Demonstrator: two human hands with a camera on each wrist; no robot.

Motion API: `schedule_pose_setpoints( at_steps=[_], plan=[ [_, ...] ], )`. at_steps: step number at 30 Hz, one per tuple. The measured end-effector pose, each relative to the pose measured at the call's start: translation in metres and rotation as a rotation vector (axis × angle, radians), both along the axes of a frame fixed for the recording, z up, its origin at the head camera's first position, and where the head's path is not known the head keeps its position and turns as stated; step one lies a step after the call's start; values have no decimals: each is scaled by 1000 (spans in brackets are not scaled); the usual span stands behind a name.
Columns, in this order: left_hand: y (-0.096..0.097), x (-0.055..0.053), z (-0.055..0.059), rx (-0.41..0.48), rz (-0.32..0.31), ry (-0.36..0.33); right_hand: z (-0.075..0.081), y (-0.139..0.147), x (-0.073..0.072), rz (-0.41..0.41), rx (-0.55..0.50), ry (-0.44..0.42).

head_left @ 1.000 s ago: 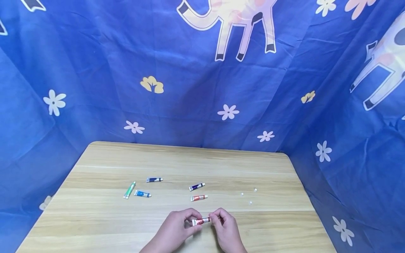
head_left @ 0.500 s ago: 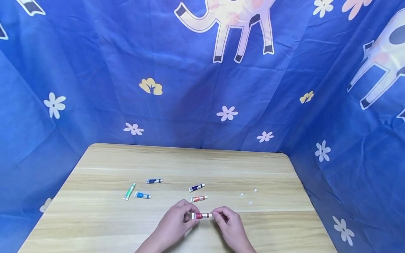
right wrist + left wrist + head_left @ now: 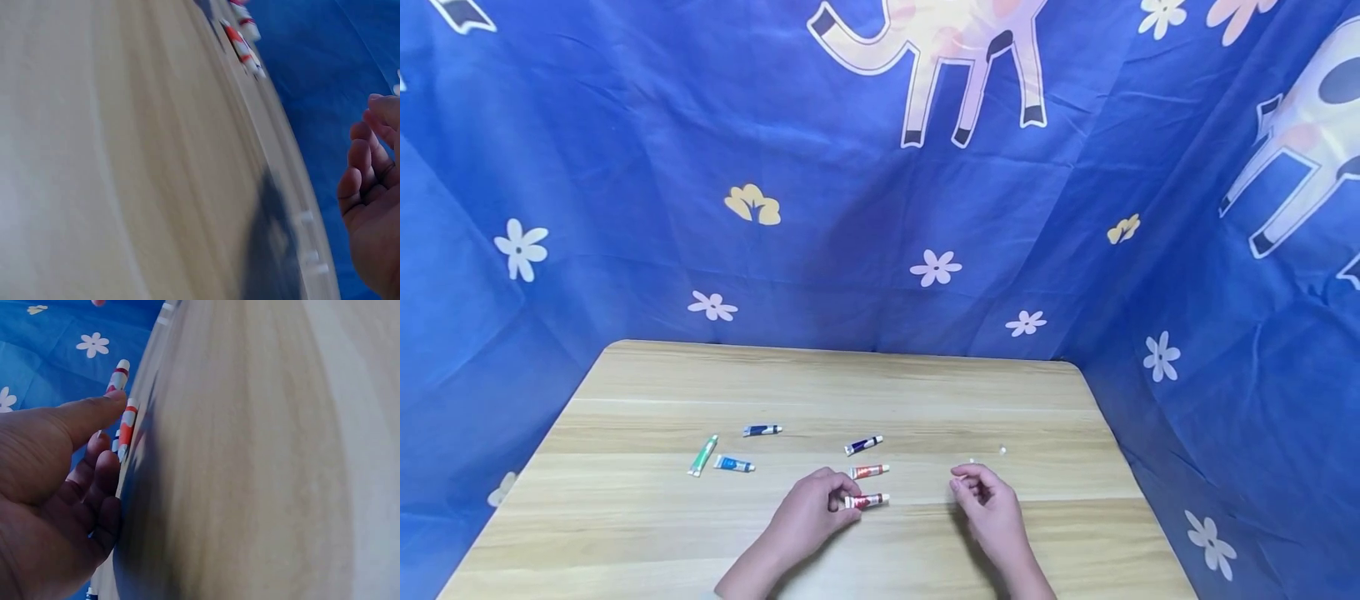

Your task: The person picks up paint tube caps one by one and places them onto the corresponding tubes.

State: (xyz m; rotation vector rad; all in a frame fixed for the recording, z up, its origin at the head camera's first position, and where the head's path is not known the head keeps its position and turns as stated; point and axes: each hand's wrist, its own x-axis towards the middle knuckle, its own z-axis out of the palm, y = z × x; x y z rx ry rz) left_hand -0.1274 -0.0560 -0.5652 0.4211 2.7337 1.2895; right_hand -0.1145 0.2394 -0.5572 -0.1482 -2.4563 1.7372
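My left hand pinches a small red paint tube near its flat end, between thumb and fingers. The tube's white tip points right, just above the table. Behind it lies an orange-red paint tube, then a dark purple one. My right hand is apart from the tube, with thumb and index tips close together, near the small white bits on the table. Its other fingers curl loosely in the right wrist view; I cannot tell whether a small piece is between its fingertips.
On the left of the wooden table lie a green tube, a light blue tube and a navy tube. A blue patterned cloth hangs round the table's back and sides.
My right hand has left the tube's tip and moved right, towards the white bits. My left hand keeps hold of the red tube, which has shifted slightly away from me and left.
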Motion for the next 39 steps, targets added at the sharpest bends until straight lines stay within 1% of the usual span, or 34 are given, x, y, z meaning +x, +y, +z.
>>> schedule_pose_setpoints(
  at_steps=[7, 13, 19, 23, 28, 32, 36, 39],
  plan=[
    [0, -2, -1, -30, 22, 19, -1, 24, -7, -64, -14, 1],
    [3, -2, -3, -100, 44, 34, -9, 45, -11, -90, 21, -13],
    [4, -3, -5, -126, 70, 31, -19, 59, -14, -113, 86, -93],
    [4, -3, -7, -133, 78, 39, -25, 64, -15, -134, 148, -143],
    [5, -3, -8, -127, 82, 47, -30, 67, -19, -150, 242, -179],
    [4, -1, -8, -109, 82, 52, -32, 66, -21, -155, 321, -184],
    [3, 1, -8, -54, 86, 16, -34, 64, -21, -157, 390, -159],
    [1, 3, -7, -6, 96, -28, -35, 63, -21, -164, 416, -134]
  ],
)
